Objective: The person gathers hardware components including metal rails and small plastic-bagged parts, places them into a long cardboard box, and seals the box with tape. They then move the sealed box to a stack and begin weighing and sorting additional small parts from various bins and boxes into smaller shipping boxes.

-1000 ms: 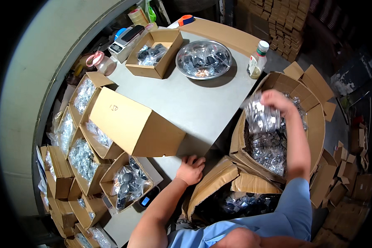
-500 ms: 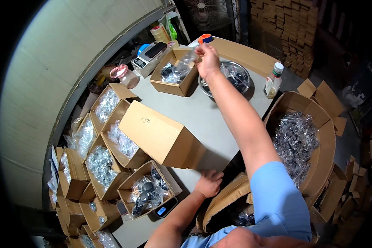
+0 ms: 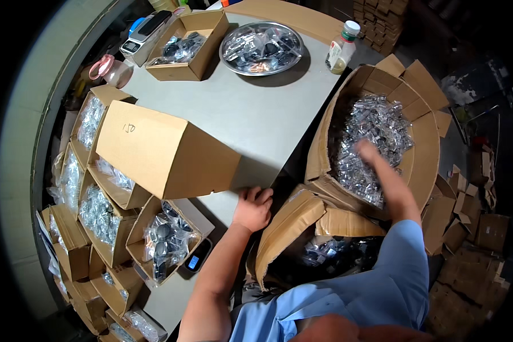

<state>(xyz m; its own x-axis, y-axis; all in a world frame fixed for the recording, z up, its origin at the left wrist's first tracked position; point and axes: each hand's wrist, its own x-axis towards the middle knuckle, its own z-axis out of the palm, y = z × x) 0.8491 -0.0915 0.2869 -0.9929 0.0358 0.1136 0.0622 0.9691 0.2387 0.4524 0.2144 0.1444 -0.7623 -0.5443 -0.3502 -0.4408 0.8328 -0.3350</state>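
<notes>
My left hand (image 3: 253, 208) rests on the table's front edge, fingers spread and holding nothing. Beside it a tall cardboard box (image 3: 205, 159) lies with a closed side facing up. My right hand (image 3: 368, 151) is over a large open carton (image 3: 427, 165) filled with small clear plastic packets (image 3: 376, 122). Motion smears its fingers, so whether they grip a packet cannot be told. At the far side of the table stands a round metal bowl (image 3: 262, 72) of bagged black parts. Left of the bowl is a small open box (image 3: 182, 72) with similar bags.
More open boxes of clear bags (image 3: 100, 214) crowd the left side. One box of black parts (image 3: 168, 239) sits on a scale (image 3: 195, 259). A white-capped bottle (image 3: 342, 48) stands at the far right corner. Another torn carton (image 3: 290, 233) is close to my body.
My right hand has left the area above the metal bowl and come back right, into the large carton. The plastic bag it held by the small box is out of it. The view has shifted right.
</notes>
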